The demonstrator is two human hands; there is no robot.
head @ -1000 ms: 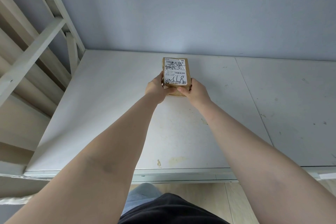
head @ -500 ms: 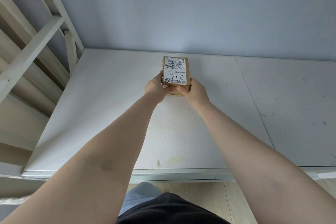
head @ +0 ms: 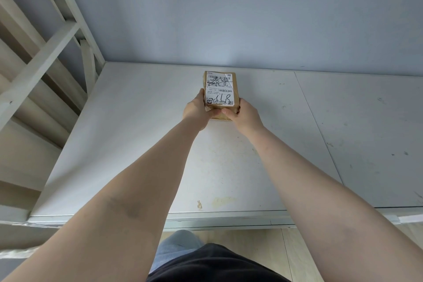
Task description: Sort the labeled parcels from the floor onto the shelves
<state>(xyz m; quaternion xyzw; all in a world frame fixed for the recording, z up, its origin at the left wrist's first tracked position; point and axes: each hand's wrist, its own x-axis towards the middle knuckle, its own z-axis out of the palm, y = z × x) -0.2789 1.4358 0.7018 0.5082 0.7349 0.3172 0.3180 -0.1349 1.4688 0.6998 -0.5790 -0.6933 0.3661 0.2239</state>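
A small brown cardboard parcel [head: 220, 89] with a white shipping label and handwritten marks faces me, deep over the white shelf board [head: 128, 139] and near the back wall. My left hand [head: 197, 111] grips its lower left corner. My right hand [head: 245, 115] grips its lower right corner, thumb on the front edge. Both arms stretch far forward. The parcel's underside is hidden, so I cannot tell whether it rests on the board.
A pale blue wall [head: 251, 18] closes the back of the shelf. White metal frame bars [head: 43, 52] and more shelf levels stand at the left. A second board [head: 366, 135] adjoins on the right. Wooden floor [head: 297, 256] shows below the shelf's front edge.
Both hands have carried the parcel a little farther back and up toward the wall. The grip is unchanged.
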